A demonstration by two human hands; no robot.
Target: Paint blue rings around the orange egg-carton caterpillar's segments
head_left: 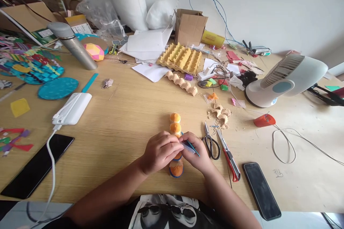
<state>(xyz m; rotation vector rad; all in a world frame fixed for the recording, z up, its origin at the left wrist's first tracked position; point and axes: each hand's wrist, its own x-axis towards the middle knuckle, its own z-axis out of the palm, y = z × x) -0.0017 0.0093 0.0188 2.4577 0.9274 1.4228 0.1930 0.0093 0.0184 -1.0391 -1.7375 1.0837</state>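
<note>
A strip of egg-carton cups covered in orange clay, with blue along its lower edges, lies upright-side up before me. Its middle is hidden under my hands. My left hand is closed, its fingertips pressed at the edge of a small translucent plastic packet with something dark blue in it. My right hand is curled around the same packet, and a thin blue stick lies along it in that hand. Just right of my hands are black-handled scissors and a red utility knife.
Carton scraps lie beyond the scissors. A phone is at right front, a white fan behind it. At left are a tablet-like black slab, a power bank and a steel bottle. Yellow egg trays stand at the back.
</note>
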